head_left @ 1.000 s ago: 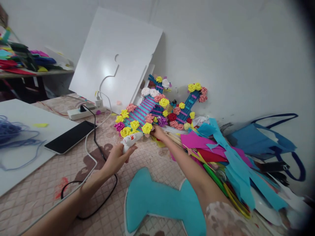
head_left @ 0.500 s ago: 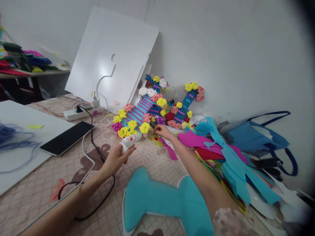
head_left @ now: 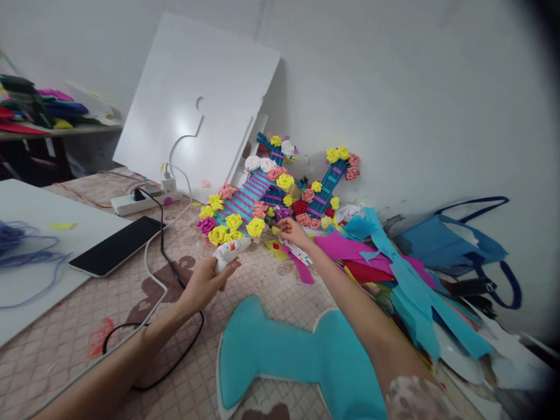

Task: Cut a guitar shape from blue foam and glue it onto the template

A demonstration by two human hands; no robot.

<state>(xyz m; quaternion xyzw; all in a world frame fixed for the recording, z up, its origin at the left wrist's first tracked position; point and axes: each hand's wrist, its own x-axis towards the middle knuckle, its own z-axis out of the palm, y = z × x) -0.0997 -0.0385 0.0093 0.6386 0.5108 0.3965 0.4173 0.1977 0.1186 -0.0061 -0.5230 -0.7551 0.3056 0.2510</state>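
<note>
My left hand (head_left: 212,278) is wrapped round a white hot glue gun (head_left: 230,251), its nozzle pointing right toward the paper flowers. My right hand (head_left: 294,233) reaches forward, fingertips pinched together; whatever they hold, if anything, is too small to make out. Just beyond the hands leans a turquoise piece (head_left: 247,201) with purple strips, edged with yellow, white, pink and purple crepe-paper flowers. To its right stands a dark blue flowered piece (head_left: 330,184). White sticks (head_left: 300,254) lie under my right wrist. Nearer me lies a flat turquoise padded shape (head_left: 284,353), partly covered by my right forearm.
A black-screened phone or tablet (head_left: 116,246), a power strip (head_left: 146,201) and loose cables (head_left: 164,256) are on the left. Crepe paper scraps (head_left: 402,274) pile up on the right, beside a blue bag (head_left: 455,242). A white board (head_left: 196,105) leans against the wall.
My right hand has shifted slightly, its fingers still drawn together beside the flowers. More of the white sticks under it shows. My left hand keeps the glue gun in nearly the same place.
</note>
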